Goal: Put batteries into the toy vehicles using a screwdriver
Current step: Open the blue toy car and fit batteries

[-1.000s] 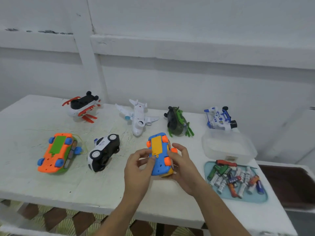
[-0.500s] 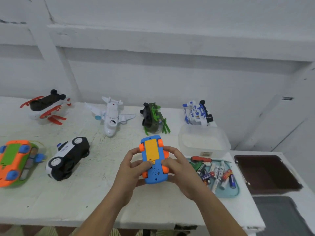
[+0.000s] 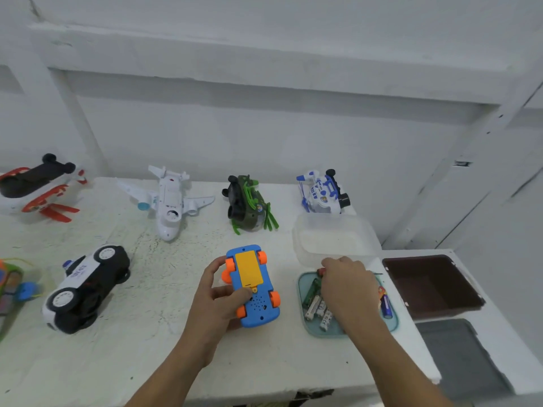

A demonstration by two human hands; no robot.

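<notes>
Over the teal tray point(image 3: 316, 330) at the worktop's point(image 3: 147, 348) right end, the right hand point(image 3: 348, 286) hides most of the batteries point(image 3: 316, 306) and the screwdriver point(image 3: 321, 271) — only a red handle end and thin tip peek out, so I cannot tell whether its curled fingers grip it. The left hand point(image 3: 214, 304) holds the upturned blue toy car point(image 3: 258, 304), thumb by its yellow cover point(image 3: 248, 268). An orange-green toy point(image 3: 11, 283) is cut off at the left edge.

Head-worn wide view, forward and down, close over table point(image 3: 147, 348).
</notes>
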